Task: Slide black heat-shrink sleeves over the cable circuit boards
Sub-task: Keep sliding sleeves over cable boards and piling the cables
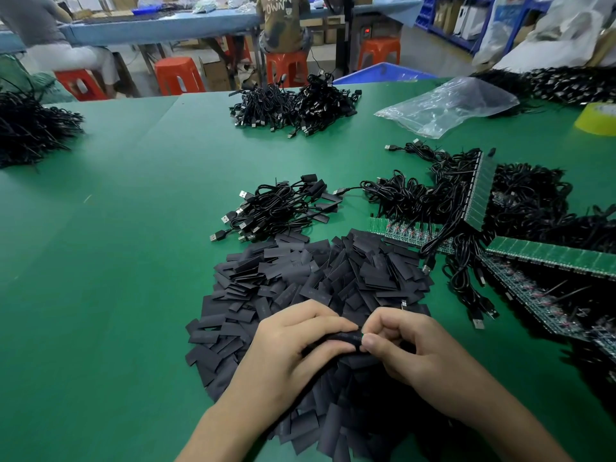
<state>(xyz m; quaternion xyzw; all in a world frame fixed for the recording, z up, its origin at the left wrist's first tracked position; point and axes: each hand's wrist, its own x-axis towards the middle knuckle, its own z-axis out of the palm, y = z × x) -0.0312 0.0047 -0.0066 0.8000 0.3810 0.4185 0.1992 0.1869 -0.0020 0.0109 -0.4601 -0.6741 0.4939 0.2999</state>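
A big heap of flat black heat-shrink sleeves lies in front of me on the green table. Over its near part my left hand grips one black sleeve between thumb and fingers. My right hand pinches the sleeve's right end, where a small board sits mostly hidden inside; a few pins stick up behind my fingers. Panels of green circuit boards with black USB cables attached lie to the right.
A small bundle of sleeved cables lies beyond the heap. Larger cable piles sit far centre, far left and far right. A clear plastic bag and yellow tape roll lie far right. People sit on orange stools behind.
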